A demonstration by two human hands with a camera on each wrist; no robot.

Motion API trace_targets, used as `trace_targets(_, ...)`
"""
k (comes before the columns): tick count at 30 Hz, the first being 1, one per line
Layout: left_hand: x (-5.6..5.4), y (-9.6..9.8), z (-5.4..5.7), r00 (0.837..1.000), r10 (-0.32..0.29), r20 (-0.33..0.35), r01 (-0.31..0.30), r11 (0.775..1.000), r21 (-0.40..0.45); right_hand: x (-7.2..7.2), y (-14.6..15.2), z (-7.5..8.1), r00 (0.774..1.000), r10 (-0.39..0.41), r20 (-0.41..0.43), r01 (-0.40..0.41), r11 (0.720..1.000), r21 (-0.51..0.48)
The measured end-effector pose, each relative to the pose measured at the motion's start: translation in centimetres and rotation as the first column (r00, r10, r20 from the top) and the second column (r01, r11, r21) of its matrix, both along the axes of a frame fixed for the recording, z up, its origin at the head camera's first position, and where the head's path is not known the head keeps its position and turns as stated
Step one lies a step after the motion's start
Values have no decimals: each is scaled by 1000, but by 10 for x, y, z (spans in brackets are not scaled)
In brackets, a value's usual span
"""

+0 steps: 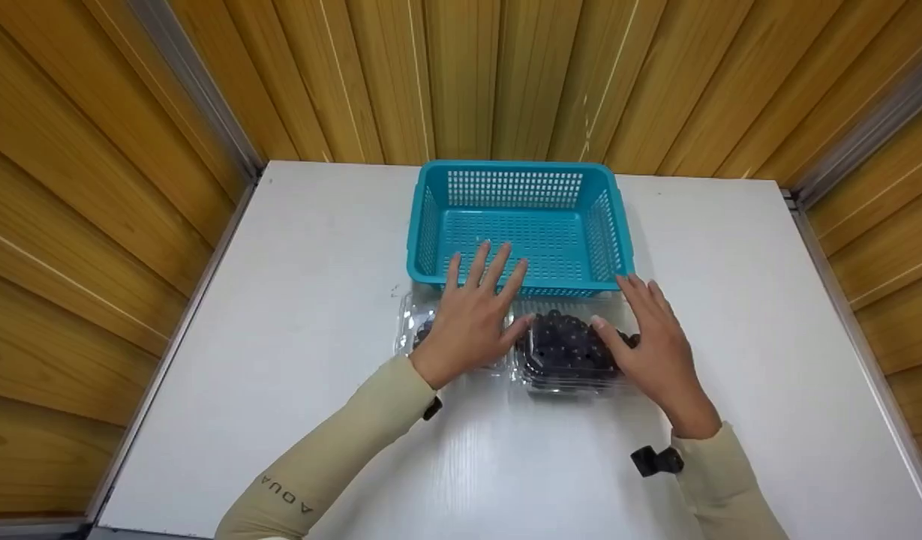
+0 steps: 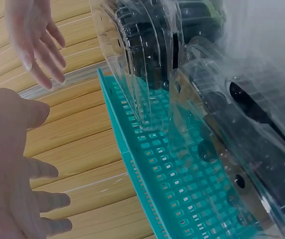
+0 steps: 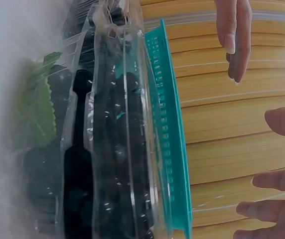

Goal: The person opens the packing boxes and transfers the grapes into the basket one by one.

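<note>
Two clear plastic boxes lie side by side on the white table, close to the near side of a teal basket [image 1: 521, 166]. Dark grapes [image 1: 566, 345] fill the right box [image 1: 558, 384]; the left box [image 1: 406, 324] is mostly hidden under my left hand [image 1: 468, 322]. That hand is spread palm down above the left box, fingertips over the basket's near rim. My right hand [image 1: 659, 356] is held over the right box's right side, thumb apart from the fingers. Both wrist views show a gap between the hands and the boxes. A green leaf [image 3: 45, 109] shows among the dark fruit in the right wrist view.
Wood-patterned panels [image 1: 461, 82] stand behind and on both sides of the table [image 1: 318, 262]. The basket is near the table's back edge, with slotted walls and its inner floor visible. Small black devices [image 1: 657, 460] are strapped at the wrists.
</note>
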State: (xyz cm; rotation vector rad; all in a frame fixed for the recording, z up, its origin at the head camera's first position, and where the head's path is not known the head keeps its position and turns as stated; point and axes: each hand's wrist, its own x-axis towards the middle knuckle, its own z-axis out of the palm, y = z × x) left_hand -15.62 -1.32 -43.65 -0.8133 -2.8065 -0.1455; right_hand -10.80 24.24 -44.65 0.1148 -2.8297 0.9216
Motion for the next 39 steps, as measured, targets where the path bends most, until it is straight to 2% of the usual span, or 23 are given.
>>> trace_targets(11,0,6,0,1000,-25,-10,26,999,36,8,17,-7,996,-58,69,62,996,-57)
trace_targets(15,0,6,0,1000,-19,0,19,1000,22,7,22,-7,993,-74,86,81,994,-71)
trace_targets(24,1,6,-5,1000,-22,1,22,1000,-1,8,26,-17,992,-90,92,100,989,-107)
trace_targets(39,-4,10,-11,999,-45,25,46,999,-21,11,34,-36,991,-119,65,129,974,-185)
